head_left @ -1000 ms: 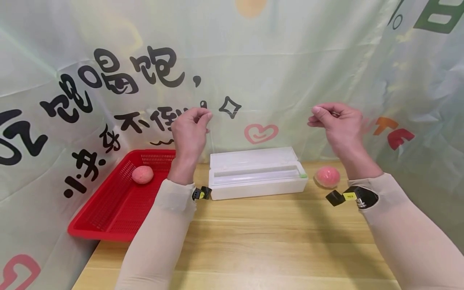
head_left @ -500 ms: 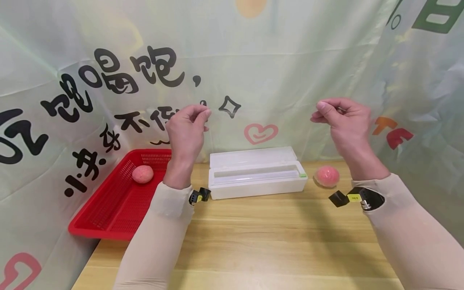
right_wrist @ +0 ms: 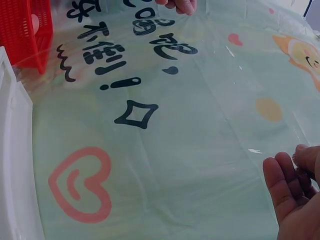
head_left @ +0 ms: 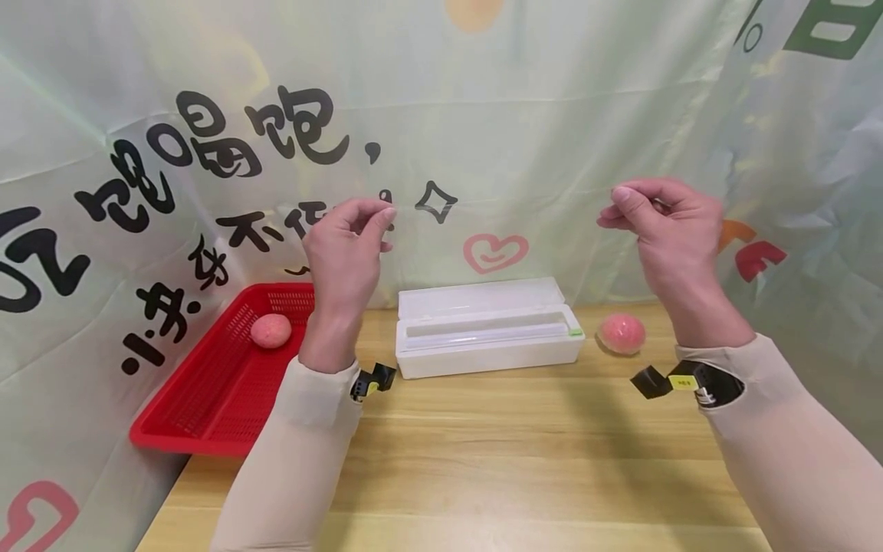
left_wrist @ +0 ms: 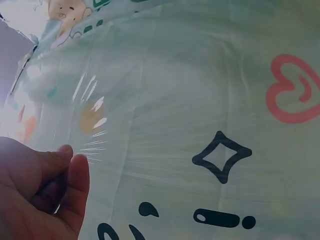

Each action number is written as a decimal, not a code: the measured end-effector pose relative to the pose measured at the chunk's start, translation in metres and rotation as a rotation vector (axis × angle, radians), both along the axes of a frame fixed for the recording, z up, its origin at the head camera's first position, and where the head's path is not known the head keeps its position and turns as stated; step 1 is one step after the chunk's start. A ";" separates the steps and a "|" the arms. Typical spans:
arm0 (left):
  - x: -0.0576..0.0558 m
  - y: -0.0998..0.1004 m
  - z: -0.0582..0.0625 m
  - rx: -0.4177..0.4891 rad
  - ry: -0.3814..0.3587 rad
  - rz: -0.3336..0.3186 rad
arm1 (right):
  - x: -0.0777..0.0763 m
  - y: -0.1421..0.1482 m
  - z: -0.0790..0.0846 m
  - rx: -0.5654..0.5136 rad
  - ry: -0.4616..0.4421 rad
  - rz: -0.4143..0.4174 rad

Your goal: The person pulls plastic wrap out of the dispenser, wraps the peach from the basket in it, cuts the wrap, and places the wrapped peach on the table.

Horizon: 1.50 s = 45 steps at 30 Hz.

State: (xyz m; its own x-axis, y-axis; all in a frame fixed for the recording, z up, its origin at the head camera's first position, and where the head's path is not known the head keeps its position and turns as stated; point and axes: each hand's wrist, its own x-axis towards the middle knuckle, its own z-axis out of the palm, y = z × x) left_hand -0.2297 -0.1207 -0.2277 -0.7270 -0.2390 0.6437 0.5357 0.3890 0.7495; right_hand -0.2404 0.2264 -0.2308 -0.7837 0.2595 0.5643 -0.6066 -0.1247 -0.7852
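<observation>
My left hand (head_left: pixel 345 261) is raised in front of the fabric backdrop, thumb and fingertips pinching a sheet of clear cling film (left_wrist: pixel 95 145). Glints and fine creases fan out from those fingertips in the left wrist view. Level with it on the right, my right hand (head_left: pixel 679 230) pinches the film's other side. The sheet is nearly invisible in the head view. Below and between the hands stands a white cling film box (head_left: pixel 490 356), its lid raised, with a clear roll inside. A shiny pink peach-like ball (head_left: pixel 622 334) sits on the table right of the box.
A red perforated basket (head_left: pixel 228 406) stands at the left, holding a speckled pink ball (head_left: pixel 271 331). The wooden table (head_left: pixel 483 460) stretches in front of the box. A printed fabric backdrop (head_left: pixel 552 153) hangs close behind.
Both hands have moved apart, the left one leftward and the right one rightward and slightly up, keeping their pinches. The box, basket and pink balls have stayed put.
</observation>
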 end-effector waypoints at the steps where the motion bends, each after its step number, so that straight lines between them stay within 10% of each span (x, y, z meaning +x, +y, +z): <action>1: 0.002 -0.001 -0.001 0.000 -0.016 -0.005 | 0.001 0.001 -0.001 0.008 0.003 0.005; 7: 0.026 -0.013 -0.010 -0.072 -0.102 -0.036 | 0.019 0.013 -0.012 0.110 0.042 0.053; 15: 0.062 -0.032 -0.011 -0.215 -0.028 -0.154 | 0.051 0.030 -0.012 0.210 0.089 0.070; 22: 0.087 -0.063 -0.026 -0.628 -0.036 -0.531 | 0.075 0.058 -0.032 0.476 0.097 0.270; 27: 0.095 -0.070 -0.046 -0.803 -0.184 -0.810 | 0.082 0.064 -0.060 0.779 0.127 0.459; 35: 0.105 -0.046 -0.081 -1.072 -0.521 -0.971 | 0.095 0.056 -0.109 1.067 -0.121 0.783; 40: 0.110 -0.031 -0.109 -1.171 -0.595 -1.018 | 0.102 0.050 -0.137 1.109 -0.256 0.988; 45: 0.109 -0.021 -0.131 -1.265 -0.571 -1.034 | 0.110 0.046 -0.158 1.182 -0.317 1.020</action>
